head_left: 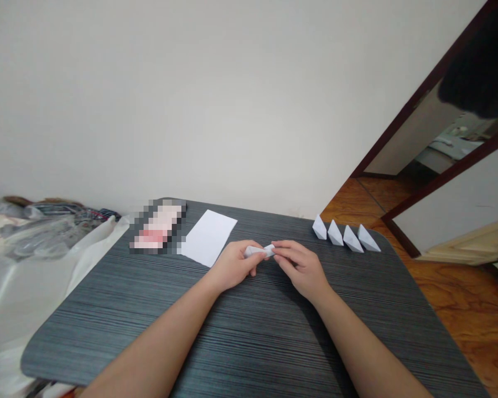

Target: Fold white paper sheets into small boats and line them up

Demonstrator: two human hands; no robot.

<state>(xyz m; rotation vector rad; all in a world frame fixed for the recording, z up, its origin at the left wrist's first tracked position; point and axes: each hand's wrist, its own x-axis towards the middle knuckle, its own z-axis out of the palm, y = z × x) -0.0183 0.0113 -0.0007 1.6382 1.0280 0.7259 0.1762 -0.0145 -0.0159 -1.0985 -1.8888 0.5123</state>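
Note:
Between my two hands is a small folded piece of white paper (pixel 253 251), held over the middle of the table. My left hand (pixel 235 265) pinches its left part with thumb and fingers. Fingertips of my right hand (pixel 301 268) grip its right end. Part of the folded paper is hidden behind the fingers. To the left of my left hand lies a flat sheet of white paper (pixel 209 236). Several folded paper boats (pixel 335 233) stand in a row to the right of my right hand.
The dark, wood-grained table (pixel 240 342) stands against a pale wall (pixel 191 99). A pixelated object (pixel 157 226) is at its back left. Plastic-covered bundles (pixel 45 243) lie beyond the left edge. On the right are a wooden floor (pixel 452 287) and a doorway.

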